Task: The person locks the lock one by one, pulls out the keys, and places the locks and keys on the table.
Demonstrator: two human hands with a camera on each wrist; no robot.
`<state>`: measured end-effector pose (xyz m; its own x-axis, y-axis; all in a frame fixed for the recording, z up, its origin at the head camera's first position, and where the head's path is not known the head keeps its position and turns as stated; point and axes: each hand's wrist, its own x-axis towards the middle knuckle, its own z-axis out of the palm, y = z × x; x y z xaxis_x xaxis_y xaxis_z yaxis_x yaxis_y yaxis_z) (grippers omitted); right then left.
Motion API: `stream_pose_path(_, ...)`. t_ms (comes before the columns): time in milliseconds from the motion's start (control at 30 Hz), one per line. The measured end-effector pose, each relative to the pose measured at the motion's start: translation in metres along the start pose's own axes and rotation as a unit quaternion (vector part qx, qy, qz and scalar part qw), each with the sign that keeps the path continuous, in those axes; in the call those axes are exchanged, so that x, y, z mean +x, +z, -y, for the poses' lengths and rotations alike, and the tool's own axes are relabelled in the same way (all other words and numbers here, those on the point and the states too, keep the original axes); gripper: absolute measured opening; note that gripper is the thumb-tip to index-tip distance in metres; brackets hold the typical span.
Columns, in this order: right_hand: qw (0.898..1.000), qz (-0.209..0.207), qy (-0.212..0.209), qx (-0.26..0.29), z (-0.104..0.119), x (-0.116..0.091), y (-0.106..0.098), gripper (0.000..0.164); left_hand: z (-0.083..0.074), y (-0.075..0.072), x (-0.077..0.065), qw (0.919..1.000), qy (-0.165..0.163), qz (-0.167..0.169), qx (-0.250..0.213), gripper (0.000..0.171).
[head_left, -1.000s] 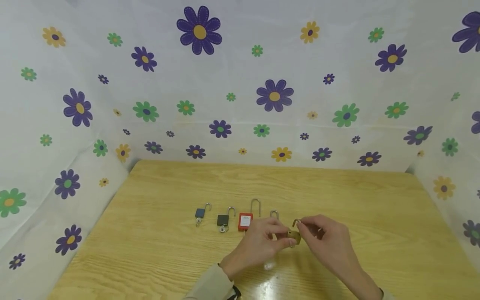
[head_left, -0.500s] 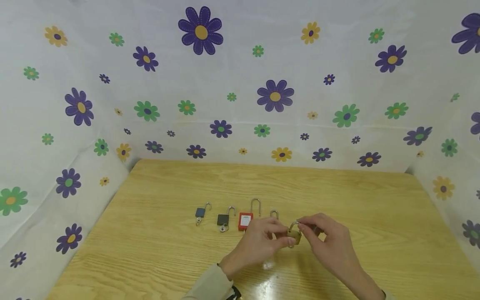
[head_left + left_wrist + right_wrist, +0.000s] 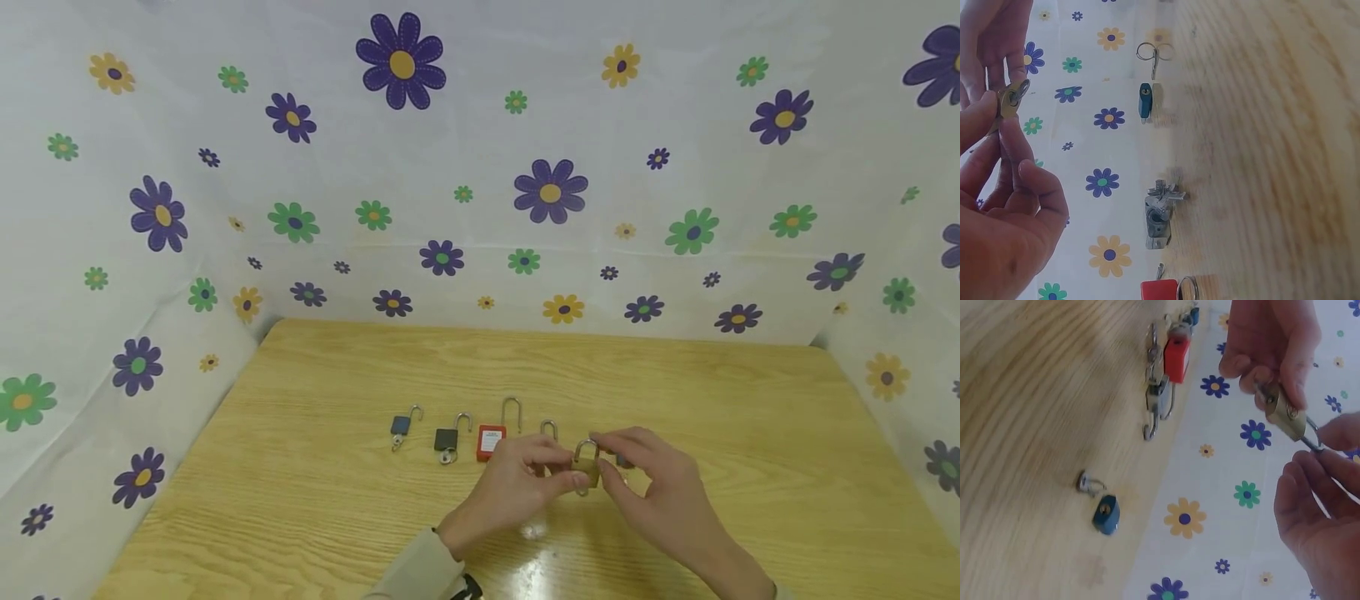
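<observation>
Above the table, my left hand (image 3: 517, 479) pinches the body of a brass padlock (image 3: 587, 473) between thumb and fingers. A key sticks out at the lock's lower end. The shackle stands up from the body, with both legs over its top face. My right hand (image 3: 663, 487) has its index finger at the top of the shackle and its thumb at the lock's right side. In the right wrist view, the right thumb and fingers (image 3: 1322, 459) close around the shackle end of the padlock (image 3: 1286, 415).
Along the wooden table (image 3: 337, 367) lie a blue padlock (image 3: 401, 426), a black padlock (image 3: 446, 439), a red padlock (image 3: 491, 442) and a grey padlock (image 3: 1157, 395), shackles raised. Another blue padlock (image 3: 1107, 514) lies beyond my right hand. A flowered cloth (image 3: 465, 150) hangs behind.
The brass padlock's shackle has swung from the right side to over the body. My right thumb has slid down beside the lock. The left hand has barely moved.
</observation>
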<state>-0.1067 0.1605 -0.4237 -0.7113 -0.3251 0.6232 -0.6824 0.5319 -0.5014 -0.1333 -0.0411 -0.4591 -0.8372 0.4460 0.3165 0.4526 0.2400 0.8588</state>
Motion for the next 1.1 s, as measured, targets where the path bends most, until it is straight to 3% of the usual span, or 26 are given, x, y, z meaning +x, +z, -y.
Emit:
stream_pose_path(167,0.995,0.051,-0.076,-0.039,-0.004,-0.002,-0.005,0.047,0.002,-0.001,0.0,0.9998,-0.005,0.0,-0.017,0.013)
stream_pose_path(400,0.975,0.117,-0.135,-0.129,-0.01,0.0,-0.01,0.057,0.004,-0.002,-0.002,0.9993,-0.028,0.011,-0.023,0.013)
stream_pose_path(567,0.97,0.102,-0.166,-0.143,-0.011,0.001,-0.009,0.06,-0.003,-0.002,-0.003,0.9991,-0.03,0.016,-0.025,0.014)
stream_pose_path(800,0.969,0.068,-0.19,-0.145,-0.01,0.003,-0.007,0.061,-0.028,-0.008,-0.003,0.9993,-0.023,0.013,-0.028,0.009)
stream_pose_path(1100,0.964,0.062,-0.206,-0.156,-0.011,0.003,-0.007,0.063,-0.028,-0.006,-0.003,0.9993,-0.017,0.014,-0.03,0.007)
